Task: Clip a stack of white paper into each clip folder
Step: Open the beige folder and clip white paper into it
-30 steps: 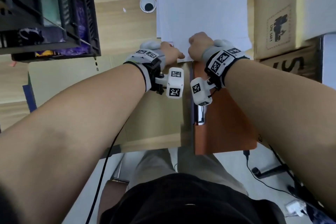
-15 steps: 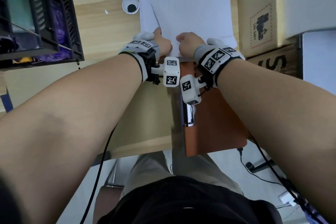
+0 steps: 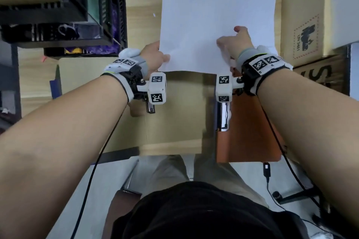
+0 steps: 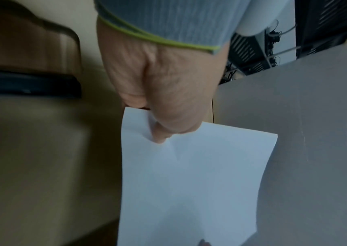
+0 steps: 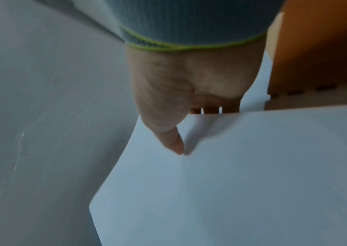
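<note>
Lifting a few sheets of white paper (image 3: 196, 31) off the heap beyond the hands appeared to be the step in hand, with clipping not yet begun. The left hand (image 3: 155, 57) pinched the sheets' near left corner, thumb on top and fingers curled beneath, as the left wrist view showed; the right hand (image 3: 232, 44) gripped the near right edge the same way, thumb pressed on the upper face. The sheets hung between the two hands, raised and slightly bowed, their surface plain and unmarked, creased faintly at each thumb. Just behind the right wrist lay the orange clip folder (image 3: 250, 132), its metal clip (image 3: 225, 116) along the left edge. The next move probably called for carrying the sheets back over that folder, squaring them, and freeing one hand to lift the clip.
</note>
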`<act>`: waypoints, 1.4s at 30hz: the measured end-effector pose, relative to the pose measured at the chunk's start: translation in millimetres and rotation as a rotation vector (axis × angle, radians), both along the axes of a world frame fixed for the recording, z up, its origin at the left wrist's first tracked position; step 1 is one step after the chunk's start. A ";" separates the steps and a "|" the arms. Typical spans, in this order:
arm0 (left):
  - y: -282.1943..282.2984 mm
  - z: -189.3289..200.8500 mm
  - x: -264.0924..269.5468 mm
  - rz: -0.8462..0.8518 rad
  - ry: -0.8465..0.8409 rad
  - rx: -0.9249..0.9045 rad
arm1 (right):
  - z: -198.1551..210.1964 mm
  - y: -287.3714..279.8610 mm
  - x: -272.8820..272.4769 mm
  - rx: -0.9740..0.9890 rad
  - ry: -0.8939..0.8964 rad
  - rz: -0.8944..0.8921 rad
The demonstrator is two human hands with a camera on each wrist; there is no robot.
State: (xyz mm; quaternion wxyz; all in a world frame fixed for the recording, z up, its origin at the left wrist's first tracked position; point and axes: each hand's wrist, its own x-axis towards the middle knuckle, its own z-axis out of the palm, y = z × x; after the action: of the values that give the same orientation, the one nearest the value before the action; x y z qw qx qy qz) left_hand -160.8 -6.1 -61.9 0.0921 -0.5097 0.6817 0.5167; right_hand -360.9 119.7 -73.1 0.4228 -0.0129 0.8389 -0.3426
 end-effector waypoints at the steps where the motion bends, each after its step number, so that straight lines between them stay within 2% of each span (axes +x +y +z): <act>1: 0.3 1.1 13.8 0.016 0.003 0.020 | 3.5 -0.9 7.4 -0.066 -0.048 -0.020; 5: 8.5 0.5 52.1 0.028 -0.024 -0.078 | 19.5 2.4 31.5 -0.274 -0.136 -0.091; 7: 9.4 0.4 66.9 0.054 -0.014 -0.109 | 28.6 5.5 48.0 -0.340 -0.147 -0.072; 11: 7.4 10.4 79.9 0.141 0.035 -0.174 | 38.1 10.6 69.0 -0.499 -0.099 -0.030; 14: 7.0 22.2 85.1 0.222 0.152 -0.206 | 41.7 15.4 79.3 -0.529 -0.034 0.000; 17: 8.2 28.9 88.2 0.227 0.218 -0.274 | 41.5 22.8 86.4 -0.588 0.027 0.032; 19: 7.6 30.4 88.7 0.202 0.229 -0.311 | 42.4 26.4 87.0 -0.566 0.057 0.088; 23: 14.2 30.3 91.4 0.170 0.210 -0.263 | 41.0 36.1 88.3 -0.447 0.094 0.197; 26: 18.7 27.1 91.5 0.205 0.238 -0.266 | 42.4 39.6 90.9 -0.446 0.105 0.206; 35: 18.0 20.3 90.3 0.153 0.165 -0.268 | 38.0 39.8 88.8 -0.427 0.148 0.242; 39: 18.4 14.7 89.6 0.103 0.102 -0.241 | 36.9 36.1 86.4 -0.307 0.199 0.274; 42: 22.6 3.2 90.9 0.049 -0.005 -0.266 | 23.4 39.8 90.4 -0.167 0.110 0.267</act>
State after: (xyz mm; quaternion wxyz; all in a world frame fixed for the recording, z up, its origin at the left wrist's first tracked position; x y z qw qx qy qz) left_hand -69.9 16.5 -58.7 0.0130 -0.5352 0.7313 0.4226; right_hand -270.5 159.5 -49.7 0.4155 -0.1781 0.8201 -0.3509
